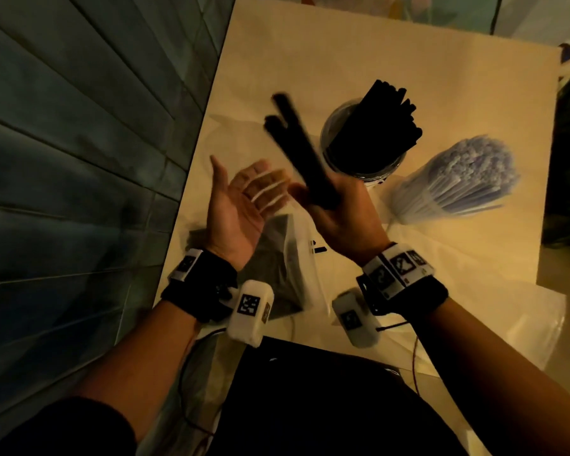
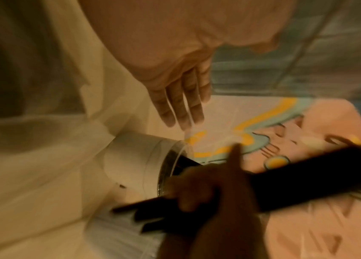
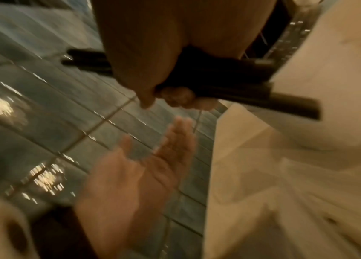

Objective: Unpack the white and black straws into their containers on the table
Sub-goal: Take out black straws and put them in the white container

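My right hand (image 1: 334, 210) grips a bundle of black straws (image 1: 297, 143) that slants up and to the left over the table. In the right wrist view the bundle (image 3: 241, 84) sticks out on both sides of my right hand (image 3: 152, 70). My left hand (image 1: 241, 199) is held flat and palm up just left of it, holding nothing. A round container (image 1: 375, 179) behind my right hand is packed with black straws (image 1: 375, 126). To its right, white straws (image 1: 461, 176) stand packed together. In the left wrist view my left hand's fingers (image 2: 181, 101) hang straight above the container's white base (image 2: 135, 163).
A clear plastic bag (image 1: 290, 258) with dark contents lies on the beige table (image 1: 343, 51) under my wrists. Another clear bag (image 1: 507, 317) lies at the near right. The table's left edge drops to a grey tiled floor (image 1: 79, 143). Thin cables (image 1: 191, 373) trail from the wrist cameras.
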Tool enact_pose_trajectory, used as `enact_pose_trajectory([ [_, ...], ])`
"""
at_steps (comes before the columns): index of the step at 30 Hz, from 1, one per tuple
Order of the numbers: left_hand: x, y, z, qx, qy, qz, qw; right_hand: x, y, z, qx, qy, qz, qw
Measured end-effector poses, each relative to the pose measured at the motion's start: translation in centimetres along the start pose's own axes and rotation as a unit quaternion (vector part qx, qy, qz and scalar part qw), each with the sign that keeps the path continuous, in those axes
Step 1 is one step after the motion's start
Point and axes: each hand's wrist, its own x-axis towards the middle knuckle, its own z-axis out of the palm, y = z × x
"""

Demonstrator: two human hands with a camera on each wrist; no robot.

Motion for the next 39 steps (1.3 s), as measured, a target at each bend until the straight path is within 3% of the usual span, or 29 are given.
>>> enact_pose_trajectory([
  [3,0.2,-2.5,0.2,-0.002,-0.003,-0.105,0.994,0.8,-2.7,-0.4,0.144,0.067,-0.02,0.987],
  [7,-0.3,-4.6,1.3,-0.073,-0.052,-0.157,0.984,0.6,-3.4,-0.3,0.223,0.091,0.009,0.971],
  [16,0.5,-5.4,3.5,-0.039,-0.09,-0.148,0.984,0.3,-3.1,-1.0,0.257,0.133,0.03,0.957],
  [19,0.3,-5.0,4.1,0.087,-0.084,-0.131,0.984,0.2,-2.5,-1.4,0.239,0.139,0.034,0.96],
  [21,0.5,-4.7,4.5,0.222,-0.06,-0.061,0.971,0.2,-2.0,-2.2,0.258,0.149,0.045,0.954],
  [24,1.9,-4.4,4.6,0.401,-0.042,0.113,0.908,0.9,-1.5,-4.9,0.292,0.207,0.019,0.933],
  [27,4.0,-3.9,5.1,0.529,-0.098,0.311,0.784,2.9,-1.2,-8.4,0.269,0.284,-0.014,0.92],
  [29,5.7,-4.0,5.4,0.579,-0.138,0.369,0.714,4.7,-0.7,-10.0,0.267,0.316,-0.027,0.91],
  [31,7.3,-4.5,5.5,0.612,-0.159,0.389,0.67,6.5,0.2,-10.5,0.251,0.336,-0.017,0.908],
  [35,9.1,-5.4,5.4,0.639,-0.161,0.407,0.633,9.0,1.7,-9.6,0.226,0.332,0.019,0.916],
  [39,9.1,-5.4,5.5,0.632,-0.157,0.411,0.638,10.2,2.8,-8.5,0.191,0.313,0.044,0.929],
])
